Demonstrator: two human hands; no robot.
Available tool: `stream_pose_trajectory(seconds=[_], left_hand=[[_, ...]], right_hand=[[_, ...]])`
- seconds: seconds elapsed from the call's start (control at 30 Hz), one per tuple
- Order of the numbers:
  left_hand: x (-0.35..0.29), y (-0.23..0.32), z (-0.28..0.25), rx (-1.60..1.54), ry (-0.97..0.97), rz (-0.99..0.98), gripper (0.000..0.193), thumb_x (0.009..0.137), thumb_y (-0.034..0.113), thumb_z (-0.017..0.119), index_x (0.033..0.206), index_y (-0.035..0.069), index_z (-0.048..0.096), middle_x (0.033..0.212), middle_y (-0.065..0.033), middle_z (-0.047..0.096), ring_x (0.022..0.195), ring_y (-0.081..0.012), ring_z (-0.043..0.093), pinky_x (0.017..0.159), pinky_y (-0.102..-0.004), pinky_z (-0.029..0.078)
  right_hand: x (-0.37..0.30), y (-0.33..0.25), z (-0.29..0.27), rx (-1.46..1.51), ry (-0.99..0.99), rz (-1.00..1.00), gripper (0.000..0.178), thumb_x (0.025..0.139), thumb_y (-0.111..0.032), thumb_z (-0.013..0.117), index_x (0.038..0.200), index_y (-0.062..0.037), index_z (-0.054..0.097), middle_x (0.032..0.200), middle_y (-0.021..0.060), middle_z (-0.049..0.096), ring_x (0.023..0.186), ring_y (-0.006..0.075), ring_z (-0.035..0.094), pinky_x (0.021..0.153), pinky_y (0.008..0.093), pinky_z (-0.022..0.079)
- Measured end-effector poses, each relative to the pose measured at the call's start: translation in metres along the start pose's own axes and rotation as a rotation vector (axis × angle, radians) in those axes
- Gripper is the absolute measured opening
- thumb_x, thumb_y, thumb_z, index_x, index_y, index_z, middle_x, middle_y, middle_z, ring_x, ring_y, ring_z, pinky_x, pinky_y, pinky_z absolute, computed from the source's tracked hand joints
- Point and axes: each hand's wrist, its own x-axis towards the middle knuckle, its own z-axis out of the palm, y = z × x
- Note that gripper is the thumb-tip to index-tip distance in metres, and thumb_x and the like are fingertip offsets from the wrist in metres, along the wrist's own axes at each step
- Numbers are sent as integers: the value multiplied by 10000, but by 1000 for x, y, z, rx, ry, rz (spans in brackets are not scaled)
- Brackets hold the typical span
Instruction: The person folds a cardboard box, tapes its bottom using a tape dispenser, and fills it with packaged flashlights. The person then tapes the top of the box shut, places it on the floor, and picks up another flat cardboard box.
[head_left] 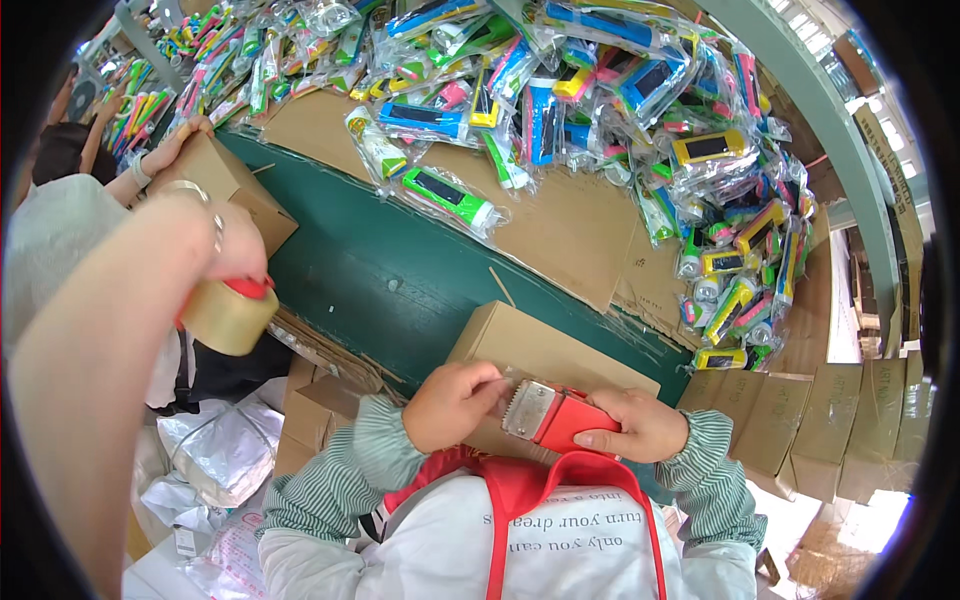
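Observation:
My right hand (640,425) is wrapped round a red tape dispenser (565,418) with a toothed metal front plate. It is held over the near side of a closed brown cardboard box (535,345), right in front of me. Close to the dispenser's teeth, the fingers of my left hand (455,405) are pressed together in a pinch. What they grip, if anything, is too small to make out. The box sits at the near edge of the green worktable (370,280).
Bagged colourful toys (560,90) heap up on cardboard across the table's far side. At the left, a co-worker's hand (235,240) holds a tape roll (232,318), the other hand touching a second box (235,185). Flattened cartons (820,430) stand right; silvery packages (222,450) lie lower left.

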Motion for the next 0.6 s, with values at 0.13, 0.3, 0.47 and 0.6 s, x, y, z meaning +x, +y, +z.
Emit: stream_pose_trajectory(seconds=[0.13, 0.3, 0.47, 0.6], left_hand=[[-2, -7, -29, 168, 184, 76, 226, 915, 146, 535, 782, -34, 567, 607, -38, 550, 532, -108, 520, 511, -289, 435], [-7, -16, -46, 87, 319, -59, 226, 928, 163, 522, 799, -11, 583, 587, -8, 507, 470, -74, 463, 436, -251, 380], [-2, -18, -62, 119, 301, -73, 204, 942, 152, 502, 823, 11, 590, 565, 21, 456, 441, -48, 417, 406, -216, 344], [3, -34, -66, 143, 287, -119, 210, 950, 161, 491, 816, 29, 583, 608, 25, 472, 474, -46, 417, 430, -209, 355]], right_hand=[[-7, -7, -9, -125, 19, 86, 428, 852, -426, 606, 951, -16, 536, 775, 175, 603, 710, 353, 597, 638, 404, 477], [-38, -1, -18, -141, 14, 210, 469, 811, -443, 635, 1001, -22, 560, 801, 179, 613, 750, 362, 603, 661, 423, 479], [-26, -1, -10, -203, 65, 135, 494, 818, -471, 602, 1028, -25, 573, 799, 190, 618, 745, 366, 605, 659, 436, 479], [-19, 11, -4, -292, 88, 99, 513, 823, -486, 575, 1047, -25, 571, 771, 199, 611, 733, 374, 603, 657, 447, 477]])
